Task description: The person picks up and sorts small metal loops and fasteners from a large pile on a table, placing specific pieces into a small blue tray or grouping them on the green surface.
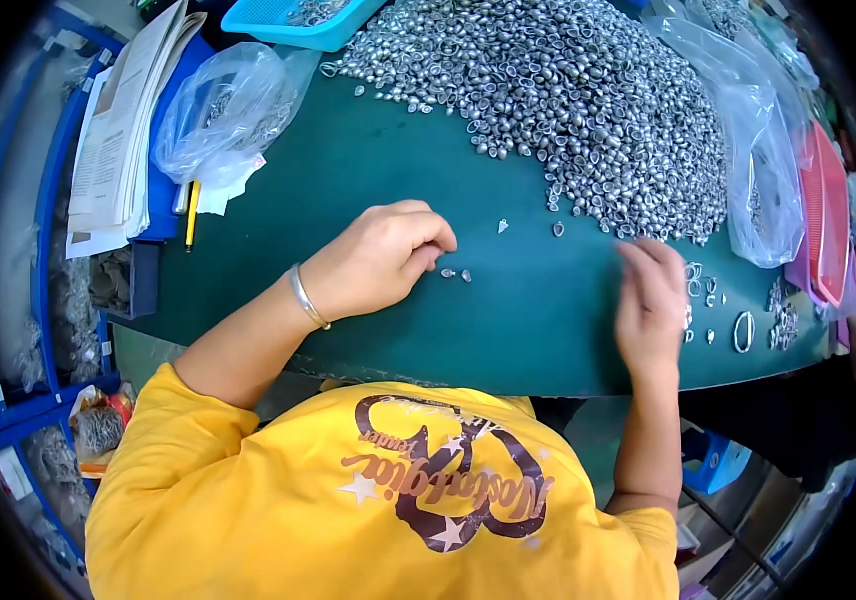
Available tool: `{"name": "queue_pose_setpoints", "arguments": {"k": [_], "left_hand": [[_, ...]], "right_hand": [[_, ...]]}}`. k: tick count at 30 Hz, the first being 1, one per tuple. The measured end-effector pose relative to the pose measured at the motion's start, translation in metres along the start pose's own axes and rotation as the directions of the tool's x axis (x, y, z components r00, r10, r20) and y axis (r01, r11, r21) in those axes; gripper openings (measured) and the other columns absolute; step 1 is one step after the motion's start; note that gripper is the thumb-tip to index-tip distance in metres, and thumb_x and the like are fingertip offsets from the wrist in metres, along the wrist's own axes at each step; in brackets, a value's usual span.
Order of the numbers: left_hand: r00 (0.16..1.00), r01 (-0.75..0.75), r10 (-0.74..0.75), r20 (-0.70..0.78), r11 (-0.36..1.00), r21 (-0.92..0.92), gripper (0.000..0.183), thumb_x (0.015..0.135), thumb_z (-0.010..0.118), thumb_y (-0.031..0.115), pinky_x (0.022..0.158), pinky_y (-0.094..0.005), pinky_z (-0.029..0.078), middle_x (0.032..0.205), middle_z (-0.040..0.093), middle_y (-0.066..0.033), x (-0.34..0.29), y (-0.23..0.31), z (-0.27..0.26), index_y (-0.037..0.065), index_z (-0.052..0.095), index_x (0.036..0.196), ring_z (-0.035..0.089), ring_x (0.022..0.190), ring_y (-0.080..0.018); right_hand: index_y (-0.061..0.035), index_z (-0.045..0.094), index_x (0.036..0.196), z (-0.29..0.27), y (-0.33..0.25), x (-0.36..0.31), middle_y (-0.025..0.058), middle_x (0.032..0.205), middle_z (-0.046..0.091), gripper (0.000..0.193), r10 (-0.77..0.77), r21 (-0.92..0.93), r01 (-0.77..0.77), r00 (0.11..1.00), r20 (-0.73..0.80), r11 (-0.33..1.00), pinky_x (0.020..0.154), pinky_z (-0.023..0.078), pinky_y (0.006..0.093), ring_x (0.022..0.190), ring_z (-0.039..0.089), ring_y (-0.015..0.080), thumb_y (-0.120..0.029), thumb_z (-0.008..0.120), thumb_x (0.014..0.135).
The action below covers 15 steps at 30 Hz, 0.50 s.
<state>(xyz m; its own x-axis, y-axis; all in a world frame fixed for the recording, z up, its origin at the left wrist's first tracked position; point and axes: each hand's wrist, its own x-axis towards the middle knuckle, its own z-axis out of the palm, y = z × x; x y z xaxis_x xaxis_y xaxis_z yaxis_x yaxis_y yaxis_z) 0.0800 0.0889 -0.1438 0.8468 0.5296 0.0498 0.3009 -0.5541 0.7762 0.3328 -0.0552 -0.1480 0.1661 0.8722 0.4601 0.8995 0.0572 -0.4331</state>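
My left hand (383, 258) rests over the green table with its fingers curled in toward the thumb. Whatever may be between its fingertips is hidden. Just beside them lie two small silvery metal pieces (457, 275). My right hand (651, 305) is smeared by motion, held below the near edge of a big heap of small, drop-shaped silvery metal pieces (588, 110). I cannot make out what it holds, if anything. Between my hands, a single dark drop-shaped piece (558, 229) and a small pale triangular bit (503, 226) lie apart from the heap.
Past my right hand are metal links and an oval ring (743, 332). Plastic bags (760, 170) and a red basket (824, 215) flank the heap. A blue basket (323, 35) stands at the back; papers (128, 130), a bagged lot (223, 100) and a yellow pen (192, 215) lie left.
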Motion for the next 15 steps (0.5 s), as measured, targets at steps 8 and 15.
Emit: {"name": "queue_pose_setpoints", "arguments": {"k": [8,15], "left_hand": [[1.0,-0.004,0.004,-0.017,1.0,-0.024,0.018,0.074,0.058,-0.006,0.062,-0.0255,0.049,0.085,0.052,-0.0095,-0.007,0.007,0.009,0.0,0.057,0.091,0.058,0.068,-0.0175],[0.999,-0.006,0.007,-0.032,1.0,0.011,0.039,0.066,0.067,-0.003,0.062,-0.0279,0.048,0.088,0.05,-0.0087,-0.003,0.009,0.018,0.003,0.048,0.099,0.055,0.072,-0.0198]], "right_hand": [[0.002,0.056,0.102,0.05,-0.036,0.031,0.0161,0.1,0.053,0.034,-0.26,0.286,0.188,0.935,0.239,0.939,0.083,0.042,0.0382,0.092,0.051,0.0332,0.009,0.052,0.068],[-0.0061,0.06,0.084,0.062,-0.056,0.021,0.0062,0.084,0.054,0.016,-0.364,0.27,0.296,0.896,0.254,0.916,0.071,0.038,0.0338,0.08,0.051,0.0249,-0.008,0.066,0.069]]}}
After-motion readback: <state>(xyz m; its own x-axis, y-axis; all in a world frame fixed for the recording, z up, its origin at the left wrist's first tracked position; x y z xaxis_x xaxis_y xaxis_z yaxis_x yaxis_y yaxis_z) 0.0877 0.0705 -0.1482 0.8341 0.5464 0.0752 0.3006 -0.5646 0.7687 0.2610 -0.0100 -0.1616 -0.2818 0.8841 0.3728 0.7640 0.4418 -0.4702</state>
